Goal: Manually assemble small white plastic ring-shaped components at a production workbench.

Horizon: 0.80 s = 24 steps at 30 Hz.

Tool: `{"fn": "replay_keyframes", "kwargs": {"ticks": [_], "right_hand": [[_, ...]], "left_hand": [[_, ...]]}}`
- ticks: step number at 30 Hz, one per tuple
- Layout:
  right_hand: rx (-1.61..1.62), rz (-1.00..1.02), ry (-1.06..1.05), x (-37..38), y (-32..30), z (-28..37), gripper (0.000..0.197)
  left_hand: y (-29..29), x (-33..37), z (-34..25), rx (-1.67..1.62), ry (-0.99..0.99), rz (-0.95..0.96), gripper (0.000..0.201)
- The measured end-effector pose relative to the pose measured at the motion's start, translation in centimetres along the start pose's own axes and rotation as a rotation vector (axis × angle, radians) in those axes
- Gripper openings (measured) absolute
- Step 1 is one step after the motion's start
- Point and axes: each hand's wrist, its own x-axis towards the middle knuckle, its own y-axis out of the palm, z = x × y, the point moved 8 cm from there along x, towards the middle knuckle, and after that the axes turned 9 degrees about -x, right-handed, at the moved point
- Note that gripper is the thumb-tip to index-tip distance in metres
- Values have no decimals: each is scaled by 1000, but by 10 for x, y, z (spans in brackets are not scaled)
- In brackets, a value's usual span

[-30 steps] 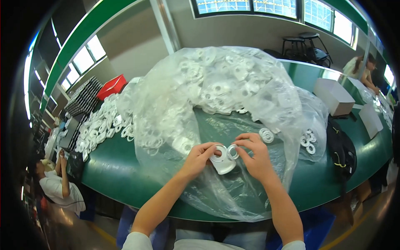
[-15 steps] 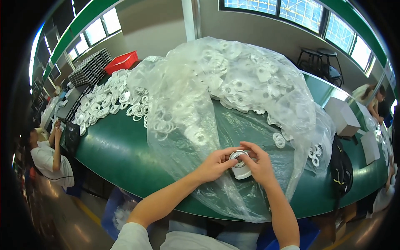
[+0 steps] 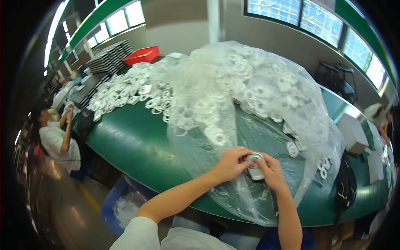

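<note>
Between my two hands is a small white plastic part (image 3: pixel 257 174) with a round ring-shaped top, held over the clear plastic sheet near the table's front edge. My left hand (image 3: pixel 233 165) grips its left side with thumb and fingers. From the right, my right hand (image 3: pixel 273 171) closes on the same part, its thumb over the ring. The far fingertips are partly hidden behind the part. Under and beyond my hands spreads the clear plastic sheet (image 3: pixel 200 154), draped over a big heap of similar white parts (image 3: pixel 287 85).
Uncovered white parts (image 3: pixel 121 89) lie at the left on the green table (image 3: pixel 129 133). Behind them are a red bin (image 3: pixel 142 56) and stacked dark trays (image 3: pixel 109 57). A black bag (image 3: pixel 346 179) and white boxes (image 3: pixel 353 133) stand right. A blue bin (image 3: pixel 110 204) sits below. Co-workers sit both sides.
The whole view has swung left, so things sit farther right in the picture. Both hands still hold the white part; my right fingers have come down closer around it.
</note>
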Motion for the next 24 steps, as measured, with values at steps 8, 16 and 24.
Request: {"fn": "replay_keyframes", "kwargs": {"ticks": [8, 16, 24], "right_hand": [[226, -118, 50, 4, -8, -15, 23], [359, -282, 146, 4, -25, -35, 34], [365, -233, 112, 4, -27, -34, 40]], "left_hand": [[-46, -27, -84, 268, 478, -369, 33], [-291, -77, 19, 547, 87, -940, 14], [-324, -69, 68, 1015, -178, -751, 21]]}}
